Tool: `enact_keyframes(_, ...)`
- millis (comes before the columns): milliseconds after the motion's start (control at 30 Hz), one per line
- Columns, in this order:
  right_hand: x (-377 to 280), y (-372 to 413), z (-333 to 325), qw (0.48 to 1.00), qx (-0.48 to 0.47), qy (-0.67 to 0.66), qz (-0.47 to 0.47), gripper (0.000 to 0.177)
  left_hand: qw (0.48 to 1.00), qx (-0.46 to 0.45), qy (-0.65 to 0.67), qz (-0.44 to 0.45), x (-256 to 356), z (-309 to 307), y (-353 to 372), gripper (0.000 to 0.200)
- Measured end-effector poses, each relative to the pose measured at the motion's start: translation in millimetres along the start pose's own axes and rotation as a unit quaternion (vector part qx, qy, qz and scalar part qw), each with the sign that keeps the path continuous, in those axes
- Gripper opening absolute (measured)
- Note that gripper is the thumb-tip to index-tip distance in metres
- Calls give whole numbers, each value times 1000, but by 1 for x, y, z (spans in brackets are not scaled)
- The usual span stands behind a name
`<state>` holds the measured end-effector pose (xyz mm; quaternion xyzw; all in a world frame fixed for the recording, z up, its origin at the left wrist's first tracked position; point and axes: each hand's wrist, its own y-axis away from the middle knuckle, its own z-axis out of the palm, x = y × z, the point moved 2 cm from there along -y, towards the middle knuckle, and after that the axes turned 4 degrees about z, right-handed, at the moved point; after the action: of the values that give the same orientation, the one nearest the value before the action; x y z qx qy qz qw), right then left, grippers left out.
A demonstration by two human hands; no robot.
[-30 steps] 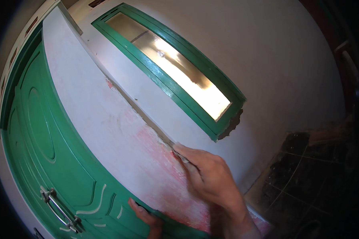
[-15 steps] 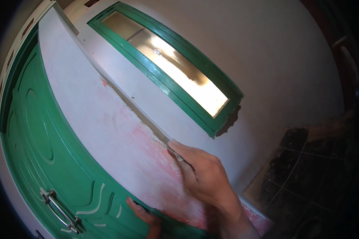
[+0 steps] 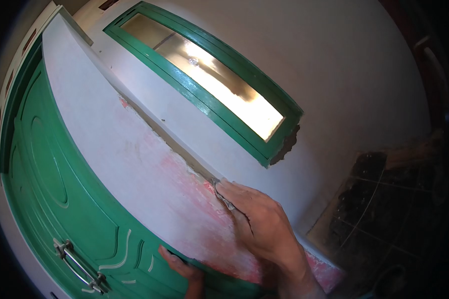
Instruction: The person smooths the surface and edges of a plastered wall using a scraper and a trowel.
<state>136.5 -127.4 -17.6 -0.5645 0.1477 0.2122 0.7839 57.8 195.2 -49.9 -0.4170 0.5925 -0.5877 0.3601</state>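
My right hand is against the chipped corner edge of the wall, its fingers closed round something thin and greyish at the edge, too small to name. Red and pink patches show on the wall beside it. Lower down, my left hand is near the edge of the green door; its fingers are partly visible, and its palm side is hidden. Rough, broken plaster runs along the corner from the upper left down to my right hand.
A green-framed window is set in the pale wall above the corner, with broken plaster at its lower end. The door has a metal handle. Dark tiles are at the lower right.
My right hand has shifted slightly to the right along the corner edge, still closed. The view has moved a little. My left hand stays near the door edge.
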Motion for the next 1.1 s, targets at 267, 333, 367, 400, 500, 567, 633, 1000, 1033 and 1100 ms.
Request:
enact_keyframes(267, 1, 22, -12, 1000, -8, 3, 0, 43, 994, -2, -88, 62, -23, -7, 6, 75)
enact_keyframes(333, -1, 13, -9, 1000, -6, 17, -4, 43, 997, 18, -63, 33, -13, -2, 6, 75)
enact_keyframes(367, -1, 8, -7, 1000, -9, 21, -9, 43, 998, 22, -49, 20, -8, 1, 5, 76)
enact_keyframes(400, 0, 7, -6, 1000, -11, 25, -16, 42, 999, 27, -35, 8, -6, 1, 3, 76)
enact_keyframes(500, -3, 18, -14, 1000, -13, 1, 7, 40, 998, -27, -45, 36, -3, -4, -3, 77)
enact_keyframes(567, -1, 21, -25, 1000, -13, -24, 6, 40, 992, -33, -93, 77, -21, -9, 2, 77)
enact_keyframes(633, 1, 24, -34, 998, 10, -43, 34, 40, 993, -27, -88, 70, -15, -7, 2, 78)
enact_keyframes(1000, 16, 4, -3, 999, 10, -35, 5, 36, 989, -19, -131, 72, -22, -9, 8, 76)
enact_keyframes(1033, 17, 6, -4, 999, 3, -34, 17, 36, 987, -18, -129, 94, -27, -10, 10, 76)
enact_keyframes(1100, 16, 12, -9, 999, -14, -34, 37, 35, 982, -10, -128, 140, -45, -14, 12, 77)
